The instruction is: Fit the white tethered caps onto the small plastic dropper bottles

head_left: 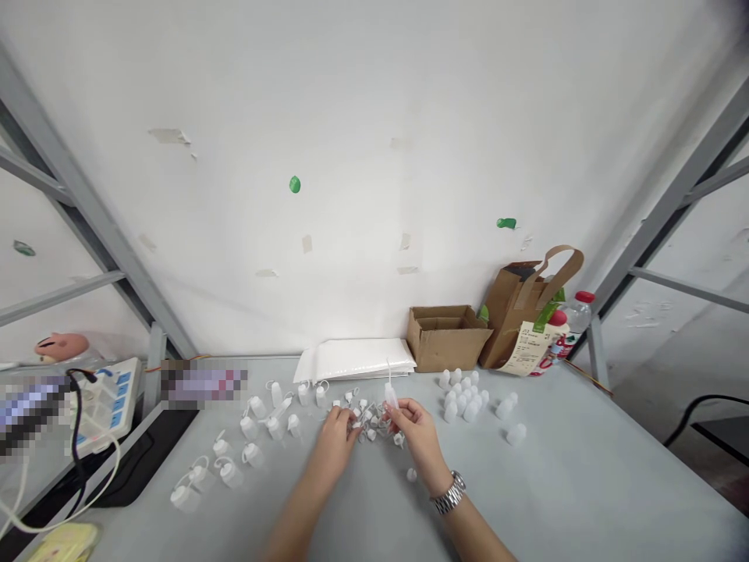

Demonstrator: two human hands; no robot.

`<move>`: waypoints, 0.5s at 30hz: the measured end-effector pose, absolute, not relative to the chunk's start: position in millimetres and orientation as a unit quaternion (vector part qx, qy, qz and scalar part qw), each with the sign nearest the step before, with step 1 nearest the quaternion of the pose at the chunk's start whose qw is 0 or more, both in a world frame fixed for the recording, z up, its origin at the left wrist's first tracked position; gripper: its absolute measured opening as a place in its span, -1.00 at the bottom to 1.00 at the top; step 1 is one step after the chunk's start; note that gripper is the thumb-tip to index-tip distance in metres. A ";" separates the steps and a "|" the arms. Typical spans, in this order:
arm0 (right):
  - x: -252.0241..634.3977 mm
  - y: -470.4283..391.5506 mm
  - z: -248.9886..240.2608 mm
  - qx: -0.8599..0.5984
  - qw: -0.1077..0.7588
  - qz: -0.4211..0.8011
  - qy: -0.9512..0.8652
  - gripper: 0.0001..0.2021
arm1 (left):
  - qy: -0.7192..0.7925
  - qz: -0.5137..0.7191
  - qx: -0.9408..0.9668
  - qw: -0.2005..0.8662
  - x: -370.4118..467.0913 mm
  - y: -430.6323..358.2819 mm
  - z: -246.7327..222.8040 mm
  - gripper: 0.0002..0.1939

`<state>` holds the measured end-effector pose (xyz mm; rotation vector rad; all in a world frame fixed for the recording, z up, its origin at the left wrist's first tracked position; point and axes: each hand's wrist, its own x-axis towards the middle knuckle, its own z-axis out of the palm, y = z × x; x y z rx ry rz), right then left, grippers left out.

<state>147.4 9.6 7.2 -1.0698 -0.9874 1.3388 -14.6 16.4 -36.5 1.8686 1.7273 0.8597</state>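
Upright between the fingertips of my right hand (417, 431) is a small white squeeze bottle (391, 396) with a thin tip pointing up. My left hand (338, 435) is bent down into a pile of small white caps with loop straps (371, 429); its fingers are curled, and what they hold is hidden. Left of the pile stand several small capped bottles (275, 426), some with looped straps. To the right, several small white bottles without strap caps (465, 400) are grouped together. One small white piece (411, 474) lies alone below my right hand.
White flat packages (360, 359) lie against the wall beside an open cardboard box (448, 347). A brown paper bag (509, 320) and a red-capped drink bottle (579, 312) stand at right. On the left are a power strip (120, 402), cables and a black mat (152, 460).
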 end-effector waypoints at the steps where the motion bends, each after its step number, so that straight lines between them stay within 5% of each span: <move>1: 147.3 9.6 7.5 -0.452 0.549 0.566 -0.417 -0.67 | 0.618 0.310 0.685 0.230 -15.3 16.5 -35.6 -0.90; 15: 143.9 10.4 3.8 -0.446 0.547 0.578 -0.409 -0.63 | 0.589 0.306 0.723 0.190 -13.1 16.3 -39.7 -0.88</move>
